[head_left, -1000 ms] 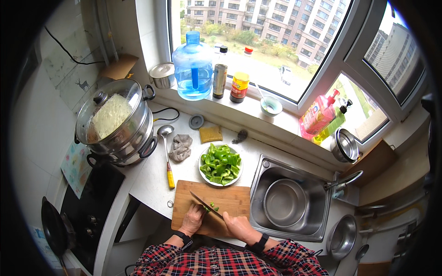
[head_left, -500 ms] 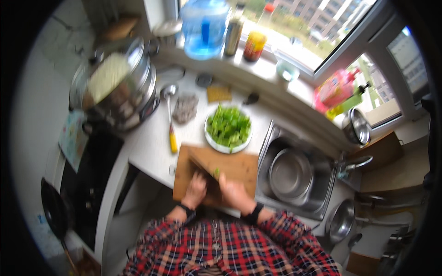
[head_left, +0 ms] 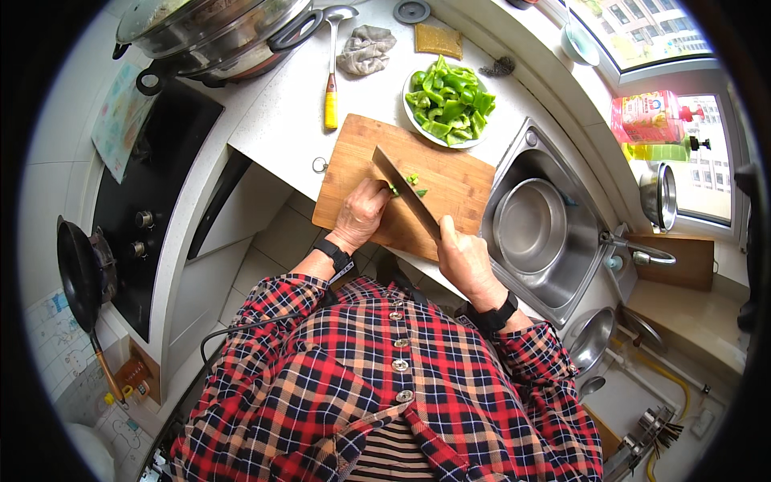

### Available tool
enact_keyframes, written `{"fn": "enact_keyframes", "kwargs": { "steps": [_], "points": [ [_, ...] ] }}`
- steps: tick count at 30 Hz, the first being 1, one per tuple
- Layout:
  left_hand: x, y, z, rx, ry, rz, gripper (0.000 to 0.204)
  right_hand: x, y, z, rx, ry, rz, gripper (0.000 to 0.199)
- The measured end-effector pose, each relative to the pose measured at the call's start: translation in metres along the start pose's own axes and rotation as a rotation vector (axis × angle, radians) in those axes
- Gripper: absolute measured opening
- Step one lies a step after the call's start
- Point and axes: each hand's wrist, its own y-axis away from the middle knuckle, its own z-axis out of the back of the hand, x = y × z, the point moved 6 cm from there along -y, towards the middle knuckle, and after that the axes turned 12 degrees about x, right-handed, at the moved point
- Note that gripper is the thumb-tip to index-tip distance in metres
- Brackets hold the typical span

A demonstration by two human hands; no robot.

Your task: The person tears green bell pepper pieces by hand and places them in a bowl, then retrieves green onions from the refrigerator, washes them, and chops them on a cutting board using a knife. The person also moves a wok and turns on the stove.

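My right hand [head_left: 464, 259] grips the handle of a kitchen cleaver [head_left: 408, 193], its blade slanting up and left across a wooden cutting board [head_left: 361, 153]. At the blade's left side my left hand [head_left: 363, 210] is closed, its curled fingertips against a slim green pepper piece [head_left: 394, 191]. Small chopped green bits [head_left: 412, 179] lie on the blade's other side. How much of the piece sits under my fingers is hidden. Just beyond the board stands a white plate [head_left: 411, 120] heaped with cut green peppers [head_left: 451, 100].
A steel sink [head_left: 590, 265] with a metal basin [head_left: 530, 225] adjoins the board's right. On the left counter lie a ladle [head_left: 331, 100] and a crumpled grey cloth [head_left: 366, 50]. A steamer pot [head_left: 233, 40] stands farther left, above a black cooktop [head_left: 173, 145].
The view has tipped downward, so counter items appear higher. My hands remain at the board; the cleaver blade, blurred before, now stands sharply between the left hand and the chopped bits.
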Motion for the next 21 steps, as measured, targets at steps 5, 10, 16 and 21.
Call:
{"fn": "enact_keyframes", "kwargs": {
  "steps": [5,10,16,21],
  "points": [
    [0.002,0.002,-0.002,0.016,-0.023,0.026,0.012,0.009,-0.003,-0.006,0.046,0.035,-0.007,0.029],
    [-0.002,0.003,-0.002,0.051,-0.015,0.035,0.014,0.021,-0.041,-0.019,-0.014,0.058,-0.033,0.034],
    [-0.010,0.011,0.007,0.073,-0.027,-0.028,0.018,-0.004,-0.065,-0.010,-0.122,-0.254,-0.160,0.033],
    [0.000,0.012,0.004,0.028,0.009,0.043,0.015,0.005,-0.024,-0.004,-0.013,-0.060,-0.014,0.027]
  ]
}}
